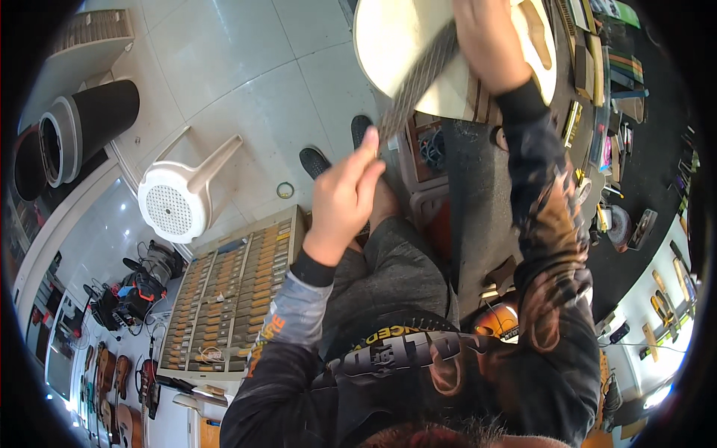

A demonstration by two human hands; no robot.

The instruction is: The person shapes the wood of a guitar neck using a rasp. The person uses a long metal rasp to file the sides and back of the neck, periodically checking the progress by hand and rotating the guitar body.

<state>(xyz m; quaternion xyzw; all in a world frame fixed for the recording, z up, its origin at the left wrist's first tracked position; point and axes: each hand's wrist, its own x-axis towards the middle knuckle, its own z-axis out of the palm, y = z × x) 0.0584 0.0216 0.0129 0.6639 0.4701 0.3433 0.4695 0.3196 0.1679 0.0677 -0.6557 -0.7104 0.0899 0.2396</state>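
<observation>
left hand [342, 200]: pinching guitar neck [418, 78] near its end | right hand [489, 41]: pressed on unfinished guitar body [388, 37], grip unclear | white stool [183, 194] toppled far left

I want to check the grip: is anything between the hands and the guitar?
Nothing visible is. The left hand pinches the lower end of the guitar neck directly. The right hand lies on the guitar body near the neck; its fingers are out of view.

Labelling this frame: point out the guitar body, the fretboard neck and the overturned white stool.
guitar body [388, 37], head view, pale top left of the neck.
fretboard neck [418, 78], head view, dark fretted middle stretch.
white stool [170, 210], head view, perforated round seat.
</observation>
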